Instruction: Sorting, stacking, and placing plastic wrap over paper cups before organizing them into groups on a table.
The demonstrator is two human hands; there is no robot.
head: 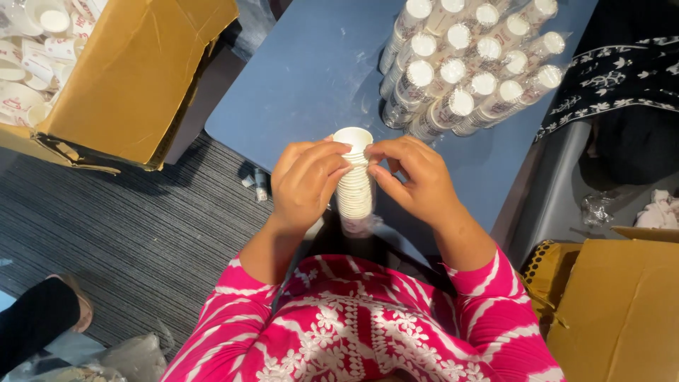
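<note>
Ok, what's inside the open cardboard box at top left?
The cardboard box holds loose white paper cups with red print, lying jumbled, some open end up. Its raised flap covers most of the inside, so how deep the pile goes cannot be seen.

White cup stack (353, 185), blue table (311, 78), pink-and-white patterned sleeves (495, 304)

A stack of cups (353, 180) stands between the left hand (305, 182) and right hand (417, 180), over the table (297, 78) edge. Behind it, more stacks (467, 64) stand together on the table. A box (134, 78) of cups sits left.
</note>
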